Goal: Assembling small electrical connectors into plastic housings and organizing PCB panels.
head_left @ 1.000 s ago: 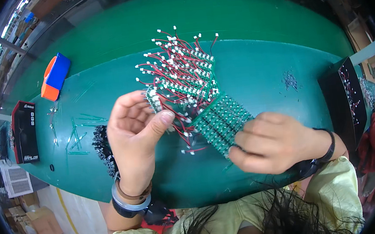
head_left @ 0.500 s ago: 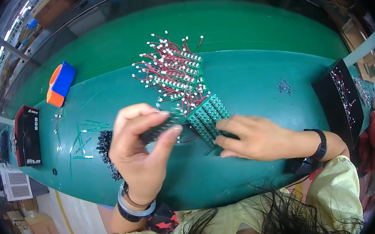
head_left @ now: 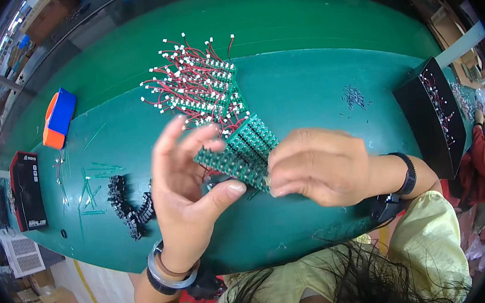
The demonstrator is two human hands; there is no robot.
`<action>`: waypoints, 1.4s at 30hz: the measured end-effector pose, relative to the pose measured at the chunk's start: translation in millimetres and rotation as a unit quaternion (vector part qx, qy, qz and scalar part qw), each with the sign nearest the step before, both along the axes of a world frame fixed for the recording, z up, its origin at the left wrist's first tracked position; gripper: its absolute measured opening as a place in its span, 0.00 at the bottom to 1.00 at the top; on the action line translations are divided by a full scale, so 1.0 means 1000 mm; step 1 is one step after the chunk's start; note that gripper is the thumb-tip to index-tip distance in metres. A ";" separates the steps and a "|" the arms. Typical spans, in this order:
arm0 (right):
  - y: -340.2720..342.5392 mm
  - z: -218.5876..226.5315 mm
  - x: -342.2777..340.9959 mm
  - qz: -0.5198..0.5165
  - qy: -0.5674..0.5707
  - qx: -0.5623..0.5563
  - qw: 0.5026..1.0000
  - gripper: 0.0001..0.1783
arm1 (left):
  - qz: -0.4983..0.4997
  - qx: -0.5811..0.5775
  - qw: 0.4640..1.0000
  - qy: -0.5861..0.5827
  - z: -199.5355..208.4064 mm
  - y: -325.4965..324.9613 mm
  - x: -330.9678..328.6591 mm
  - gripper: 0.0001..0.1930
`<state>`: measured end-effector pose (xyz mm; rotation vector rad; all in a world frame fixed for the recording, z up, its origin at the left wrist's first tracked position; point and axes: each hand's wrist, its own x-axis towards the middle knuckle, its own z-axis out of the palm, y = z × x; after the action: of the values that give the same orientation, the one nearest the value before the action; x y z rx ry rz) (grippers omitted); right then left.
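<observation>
My right hand (head_left: 320, 167) is closed in a pinch on the near right end of a green circuit board panel (head_left: 232, 167) dotted with small parts. The panel is tilted up off the table. Around its left end, my left hand (head_left: 184, 183) has its thumb and fingers spread; whether a fingertip touches the panel is hard to tell. Just behind lie more green board panels (head_left: 255, 135), partly hidden by the held one and my right hand. Farther back is a heap of boards with red wires (head_left: 198, 88) ending in white connectors.
Left of my hand lie a string of black parts (head_left: 124, 206) and thin green strips (head_left: 88, 187). A blue and orange tape dispenser (head_left: 61, 119) and a black box (head_left: 27, 190) stand farther left. At right are small dark pieces (head_left: 354, 97) and a black bin (head_left: 432, 118) holding wired parts.
The board panel, earlier blurred in my left hand, now spans between both hands. My right hand has lifted and pinches its end; my left fingers have spread. The whole view has shifted slightly.
</observation>
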<state>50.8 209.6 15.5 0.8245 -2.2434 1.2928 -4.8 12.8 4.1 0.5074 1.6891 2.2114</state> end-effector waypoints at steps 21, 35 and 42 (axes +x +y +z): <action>-0.017 -0.019 0.021 -0.049 0.127 0.132 0.982 0.11 | -0.204 0.003 0.957 -0.207 -0.011 -0.007 0.008 0.15; 0.122 -0.025 0.044 -0.392 -0.089 0.219 0.889 0.07 | -0.275 -0.057 0.938 -0.204 -0.006 0.004 0.019 0.38; 0.070 0.011 0.041 -0.272 -0.102 0.091 0.952 0.10 | -0.349 -0.083 0.907 -0.220 -0.005 0.014 0.018 0.36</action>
<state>92.1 280.1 26.1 0.0963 -2.5285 0.9470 12.9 26.3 -1.2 0.4340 1.1883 1.5019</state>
